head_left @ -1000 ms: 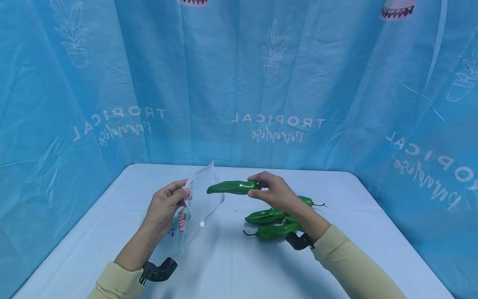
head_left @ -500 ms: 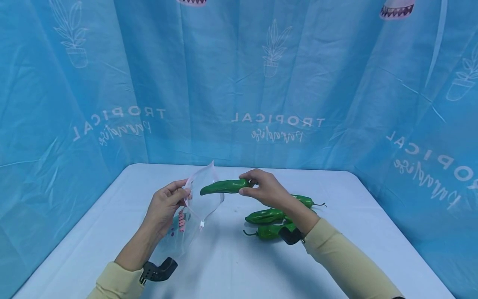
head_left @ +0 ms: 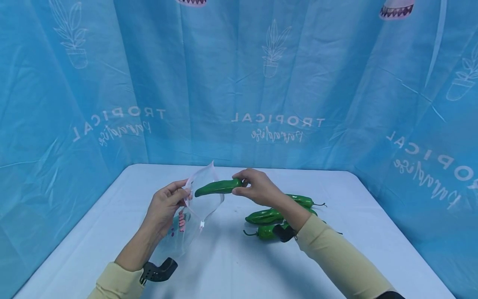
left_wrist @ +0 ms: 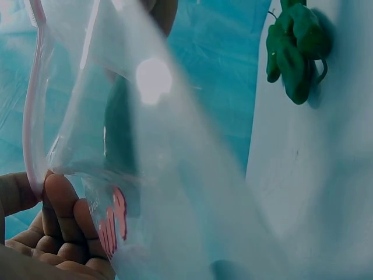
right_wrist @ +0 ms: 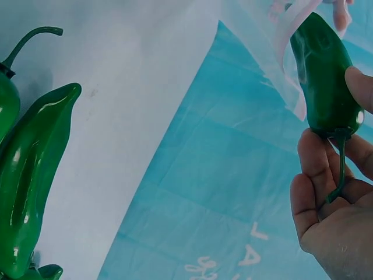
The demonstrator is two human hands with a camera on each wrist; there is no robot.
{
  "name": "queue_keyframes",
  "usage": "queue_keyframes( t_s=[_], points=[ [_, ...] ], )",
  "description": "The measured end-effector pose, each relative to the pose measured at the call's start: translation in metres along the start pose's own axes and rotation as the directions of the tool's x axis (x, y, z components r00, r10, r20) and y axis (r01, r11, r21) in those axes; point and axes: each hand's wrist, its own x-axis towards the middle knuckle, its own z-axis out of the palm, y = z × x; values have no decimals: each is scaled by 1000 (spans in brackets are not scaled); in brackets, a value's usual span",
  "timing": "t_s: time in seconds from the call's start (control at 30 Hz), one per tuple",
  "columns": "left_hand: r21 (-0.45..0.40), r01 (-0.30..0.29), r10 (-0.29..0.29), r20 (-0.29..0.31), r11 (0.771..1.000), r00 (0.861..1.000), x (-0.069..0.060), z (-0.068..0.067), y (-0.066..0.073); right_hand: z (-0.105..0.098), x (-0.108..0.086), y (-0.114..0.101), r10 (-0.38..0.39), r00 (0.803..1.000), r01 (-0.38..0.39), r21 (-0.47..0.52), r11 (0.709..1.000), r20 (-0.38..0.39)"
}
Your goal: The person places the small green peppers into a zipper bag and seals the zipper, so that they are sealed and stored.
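Note:
My left hand (head_left: 167,204) pinches the rim of a clear zip bag (head_left: 203,207) with pink edging and a white slider, and its mouth gapes toward the right. In my right hand (head_left: 257,187) a green chili pepper (head_left: 216,188) is gripped near its stem end, lying nearly level. The pepper's tip is at the bag's mouth, and in the right wrist view the pink-edged rim overlaps the pepper (right_wrist: 323,76). Seen through the plastic in the left wrist view, the pepper (left_wrist: 119,125) looks blurred. Pink printing (left_wrist: 113,224) marks the bag's side.
Several green peppers (head_left: 265,216) lie in a group on the white table (head_left: 231,265), partly hidden beneath my right forearm. Blue printed curtains (head_left: 239,83) hang behind the table and along both sides.
My right hand has moved left with the pepper, bringing its tip from the bag's right part further across the mouth. My left hand and the bag have stayed in place.

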Motion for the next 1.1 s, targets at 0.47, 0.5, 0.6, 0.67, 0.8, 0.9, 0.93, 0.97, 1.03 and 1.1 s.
queue_keyframes(
  t_s=[0.47,0.5,0.6,0.67,0.8,0.9,0.93,0.97,1.03,1.1],
  points=[
    [3,-7,7,-4,1000,1000,2,1,-1,8,11,-9,-7,1000,8,-53,999,26],
    [3,-8,8,-3,1000,1000,1,1,-1,9,12,-9,-8,1000,10,-55,998,26],
    [1,-6,6,1,1000,1000,1,1,0,11,14,-10,-16,999,18,-55,998,34],
    [2,-5,5,2,1000,1000,1,0,0,12,16,-12,-21,999,24,-60,998,42],
    [7,-5,5,-1,1000,1000,1,0,1,14,18,-15,-37,998,41,-75,996,55],
    [10,-1,1,-3,1000,1000,0,0,2,17,20,-16,-45,997,50,-89,995,59],
    [10,0,0,-3,1000,1000,0,0,2,17,21,-17,-47,997,52,-96,994,60],
    [12,1,-1,-3,1000,1000,0,0,2,18,21,-17,-47,997,53,-100,994,61],
    [12,6,-6,-4,1000,1000,0,0,2,19,22,-19,-44,997,50,-105,993,64],
    [12,7,-7,-6,1000,1000,0,0,3,20,22,-21,-40,997,48,-111,993,69]
  ],
)
